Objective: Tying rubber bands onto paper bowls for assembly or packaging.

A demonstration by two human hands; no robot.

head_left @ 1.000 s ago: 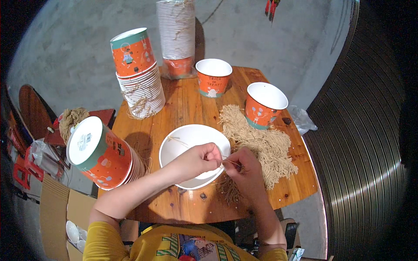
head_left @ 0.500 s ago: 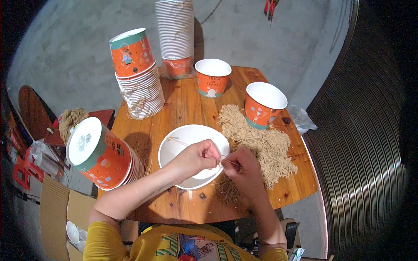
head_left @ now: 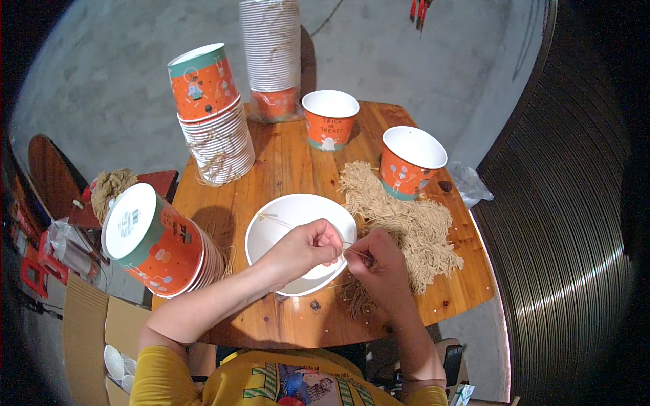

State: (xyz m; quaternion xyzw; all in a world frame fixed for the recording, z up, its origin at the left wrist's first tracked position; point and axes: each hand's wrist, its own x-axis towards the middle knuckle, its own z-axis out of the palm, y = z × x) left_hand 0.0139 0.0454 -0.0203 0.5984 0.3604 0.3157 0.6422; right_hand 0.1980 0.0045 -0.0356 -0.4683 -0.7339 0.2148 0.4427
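A white paper bucket [head_left: 271, 233] sits in front of me on the wooden table, its pale inside facing up. Over its right side, my left hand [head_left: 315, 242] pinches a thin beige string, and a knotted piece of string [head_left: 274, 218] lies across the bucket's inner wall, left of the hand. My right hand [head_left: 380, 260] has its fingers closed on the same string, close to the left fingertips; the exact grip is partly hidden. A thick pile of cut beige strings [head_left: 423, 233] lies just beyond the right hand, with darker shaded ends beside its wrist.
Two orange-and-green paper buckets, one at the back [head_left: 330, 122] and one on the strings [head_left: 412, 162], stand upright. Bucket stacks rise at the back left [head_left: 217, 139], back [head_left: 271, 54] and near left [head_left: 166, 237]. A cardboard box [head_left: 84, 318] is at lower left; a corrugated shutter [head_left: 569, 223] borders the right.
Both hands hold almost the same position and grip on the string. The view has shifted very slightly; nothing else has visibly moved.
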